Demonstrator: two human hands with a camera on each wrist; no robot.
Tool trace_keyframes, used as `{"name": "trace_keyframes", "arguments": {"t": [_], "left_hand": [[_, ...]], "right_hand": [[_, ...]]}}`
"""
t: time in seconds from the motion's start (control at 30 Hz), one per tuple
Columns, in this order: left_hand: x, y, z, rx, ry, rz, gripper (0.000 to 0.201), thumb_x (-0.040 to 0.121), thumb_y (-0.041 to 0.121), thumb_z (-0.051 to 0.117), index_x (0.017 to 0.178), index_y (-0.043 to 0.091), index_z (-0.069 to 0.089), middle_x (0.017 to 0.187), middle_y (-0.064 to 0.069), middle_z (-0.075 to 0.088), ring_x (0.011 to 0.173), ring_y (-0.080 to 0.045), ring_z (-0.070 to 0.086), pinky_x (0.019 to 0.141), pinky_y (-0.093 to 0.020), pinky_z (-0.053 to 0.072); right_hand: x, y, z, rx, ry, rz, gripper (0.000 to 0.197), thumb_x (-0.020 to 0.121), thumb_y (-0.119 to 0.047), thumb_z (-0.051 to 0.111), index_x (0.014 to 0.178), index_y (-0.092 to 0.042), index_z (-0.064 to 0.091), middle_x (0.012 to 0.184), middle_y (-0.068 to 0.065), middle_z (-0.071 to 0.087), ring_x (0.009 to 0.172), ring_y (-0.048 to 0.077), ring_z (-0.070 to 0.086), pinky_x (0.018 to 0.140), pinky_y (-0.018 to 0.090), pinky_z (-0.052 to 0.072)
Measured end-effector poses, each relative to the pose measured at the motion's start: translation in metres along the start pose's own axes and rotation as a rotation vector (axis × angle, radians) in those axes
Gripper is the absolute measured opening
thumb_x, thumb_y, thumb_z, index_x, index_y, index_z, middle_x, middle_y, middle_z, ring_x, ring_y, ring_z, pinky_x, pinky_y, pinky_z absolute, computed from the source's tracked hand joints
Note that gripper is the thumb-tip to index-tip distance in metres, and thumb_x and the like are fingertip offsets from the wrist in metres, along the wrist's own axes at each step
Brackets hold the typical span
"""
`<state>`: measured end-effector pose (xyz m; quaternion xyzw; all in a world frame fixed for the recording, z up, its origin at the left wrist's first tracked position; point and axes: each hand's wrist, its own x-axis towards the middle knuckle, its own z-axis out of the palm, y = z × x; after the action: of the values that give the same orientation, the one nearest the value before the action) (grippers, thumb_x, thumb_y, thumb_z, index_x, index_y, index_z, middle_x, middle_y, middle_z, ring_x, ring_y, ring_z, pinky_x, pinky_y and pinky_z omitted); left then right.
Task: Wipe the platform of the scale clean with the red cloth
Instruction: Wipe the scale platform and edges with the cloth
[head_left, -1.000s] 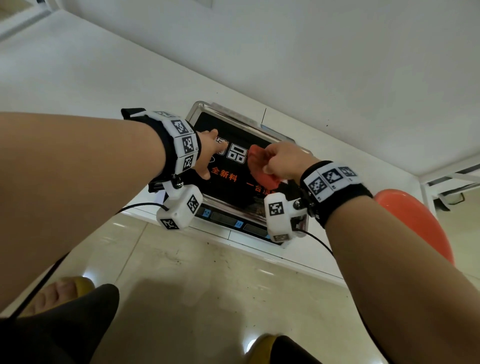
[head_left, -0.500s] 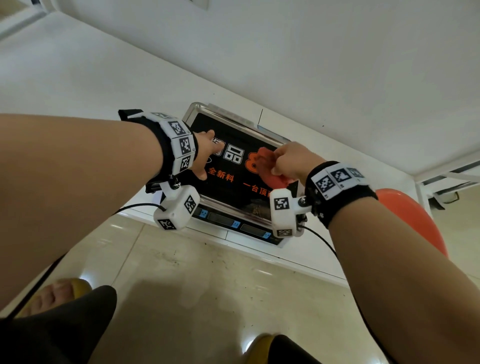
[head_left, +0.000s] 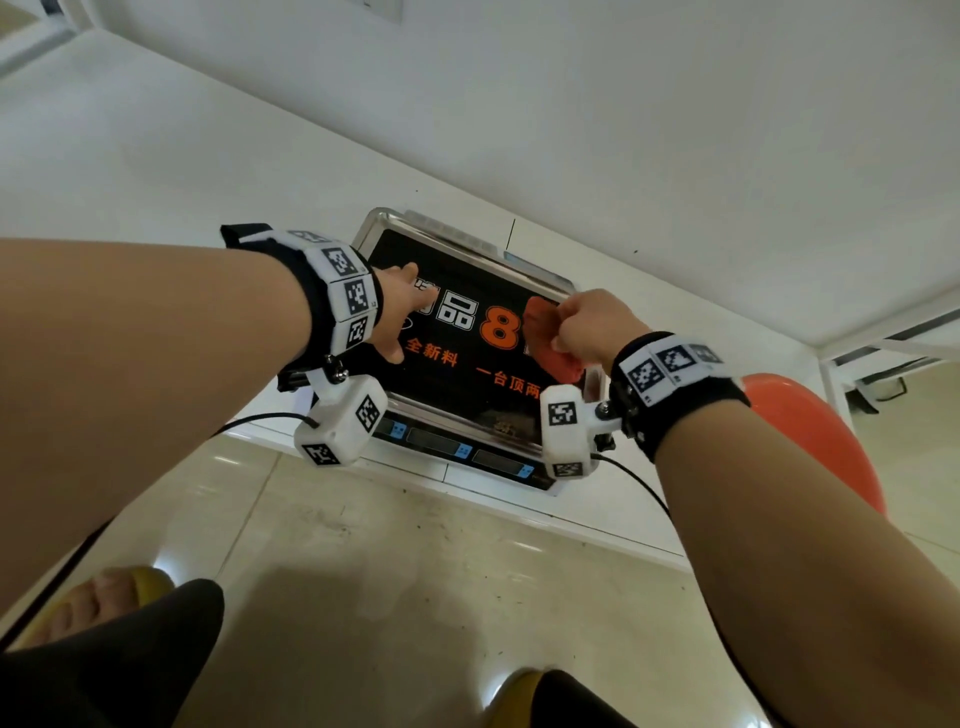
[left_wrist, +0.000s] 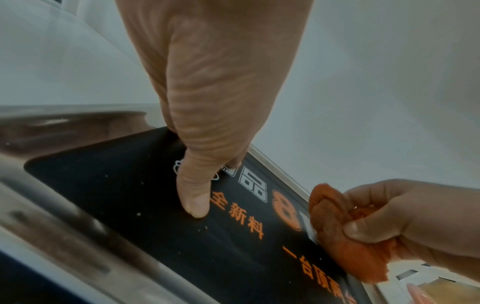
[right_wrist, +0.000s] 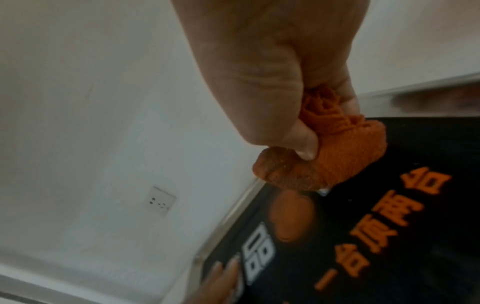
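Head view: scale (head_left: 467, 452) sits on a white ledge, both hands over its black platform (head_left: 467, 374). Left hand (head_left: 397, 312) lies flat, fingers straight, thumb (left_wrist: 194, 197) pressing the platform's left part, likely to steady the scale while the other hand rubs. Right hand (head_left: 587, 327) is closed around the bunched red cloth (head_left: 545, 338), wadded tight to give a firm pad, touching the platform's right part near the far rim. Pale crumbs (left_wrist: 139, 214) lie beside the left thumb, not yet wiped.

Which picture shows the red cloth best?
The right wrist view: the red cloth fills the middle, bunched in the right hand. The left wrist view shows it at the edge; the head view shows it small, half hidden.
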<state>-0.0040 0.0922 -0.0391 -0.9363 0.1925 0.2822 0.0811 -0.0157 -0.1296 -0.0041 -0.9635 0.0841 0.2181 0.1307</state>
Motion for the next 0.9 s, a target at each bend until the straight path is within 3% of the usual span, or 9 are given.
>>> {"name": "trace_keyframes", "arguments": {"t": [0.1, 0.23, 0.3, 0.37, 0.47, 0.6, 0.73, 0.83, 0.9], "left_hand": [[0.0, 0.0, 0.0, 0.01, -0.006, -0.004, 0.097, 0.082, 0.037, 0.069, 0.154, 0.024, 0.005, 0.16, -0.011, 0.001, 0.146, -0.027, 0.02, 0.111, -0.041, 0.036], [-0.001, 0.001, -0.001, 0.008, -0.009, -0.003, 0.097, 0.083, 0.037, 0.069, 0.154, 0.023, 0.005, 0.16, -0.011, 0.001, 0.147, -0.027, 0.018, 0.113, -0.041, 0.034], [-0.001, 0.0, -0.001, 0.007, -0.008, -0.002, 0.098, 0.082, 0.037, 0.069, 0.154, 0.024, 0.005, 0.16, -0.011, 0.001, 0.147, -0.027, 0.018, 0.113, -0.04, 0.034], [0.0, 0.0, 0.0, 0.0, -0.007, -0.003, 0.099, 0.082, 0.038, 0.07, 0.154, 0.024, 0.004, 0.16, -0.011, 0.001, 0.147, -0.027, 0.017, 0.113, -0.04, 0.034], [0.001, -0.001, 0.001, -0.004, -0.015, -0.01, 0.1, 0.082, 0.037, 0.07, 0.154, 0.024, 0.003, 0.16, -0.011, -0.001, 0.148, -0.027, 0.016, 0.114, -0.041, 0.033], [0.001, 0.0, 0.0, -0.001, -0.013, -0.004, 0.1, 0.082, 0.037, 0.07, 0.155, 0.024, 0.002, 0.16, -0.011, -0.002, 0.147, -0.027, 0.016, 0.113, -0.041, 0.034], [-0.001, 0.0, 0.0, 0.001, -0.016, -0.005, 0.099, 0.083, 0.037, 0.069, 0.154, 0.024, 0.002, 0.16, -0.01, -0.002, 0.147, -0.026, 0.017, 0.113, -0.04, 0.035], [-0.001, 0.001, -0.001, 0.0, -0.009, 0.001, 0.098, 0.083, 0.037, 0.069, 0.154, 0.024, 0.003, 0.16, -0.01, 0.0, 0.147, -0.025, 0.019, 0.112, -0.04, 0.037], [-0.002, 0.001, -0.001, 0.001, -0.01, -0.001, 0.098, 0.083, 0.037, 0.069, 0.154, 0.024, 0.003, 0.16, -0.01, 0.0, 0.147, -0.025, 0.018, 0.112, -0.04, 0.037]], "right_hand": [[-0.003, 0.003, 0.009, -0.029, -0.043, 0.023, 0.013, 0.092, -0.004, 0.059, 0.097, -0.008, 0.069, 0.101, 0.012, 0.071, 0.096, 0.027, 0.068, 0.078, 0.033, 0.057], [-0.013, 0.002, 0.018, 0.071, -0.237, 0.038, 0.008, 0.09, -0.001, 0.066, 0.09, -0.009, 0.067, 0.091, 0.012, 0.07, 0.086, 0.027, 0.071, 0.077, 0.038, 0.063], [-0.018, 0.002, 0.015, 0.119, -0.307, 0.03, 0.008, 0.089, 0.0, 0.068, 0.092, -0.007, 0.069, 0.093, 0.011, 0.07, 0.084, 0.024, 0.07, 0.073, 0.034, 0.062], [-0.015, 0.006, 0.001, 0.206, -0.244, 0.039, 0.013, 0.089, 0.0, 0.066, 0.098, -0.008, 0.071, 0.093, 0.01, 0.069, 0.08, 0.02, 0.067, 0.064, 0.027, 0.057], [-0.002, 0.014, -0.023, 0.319, -0.05, 0.094, 0.017, 0.09, 0.003, 0.063, 0.103, -0.006, 0.07, 0.091, 0.01, 0.068, 0.076, 0.021, 0.065, 0.058, 0.026, 0.051], [0.01, 0.02, -0.025, 0.316, -0.004, 0.197, 0.016, 0.091, 0.003, 0.059, 0.105, 0.003, 0.067, 0.092, 0.017, 0.067, 0.068, 0.023, 0.065, 0.052, 0.027, 0.052], [0.026, 0.026, -0.005, 0.297, 0.071, 0.231, 0.017, 0.085, -0.004, 0.062, 0.098, -0.001, 0.071, 0.098, 0.019, 0.074, 0.089, 0.034, 0.072, 0.081, 0.048, 0.062], [0.026, 0.023, 0.006, 0.247, 0.112, 0.186, 0.016, 0.084, -0.004, 0.056, 0.086, -0.005, 0.072, 0.092, 0.017, 0.074, 0.091, 0.035, 0.072, 0.086, 0.048, 0.061], [0.01, 0.011, 0.009, 0.172, 0.044, 0.115, 0.021, 0.085, -0.001, 0.054, 0.094, -0.001, 0.073, 0.096, 0.017, 0.074, 0.093, 0.033, 0.071, 0.089, 0.046, 0.059]]}}
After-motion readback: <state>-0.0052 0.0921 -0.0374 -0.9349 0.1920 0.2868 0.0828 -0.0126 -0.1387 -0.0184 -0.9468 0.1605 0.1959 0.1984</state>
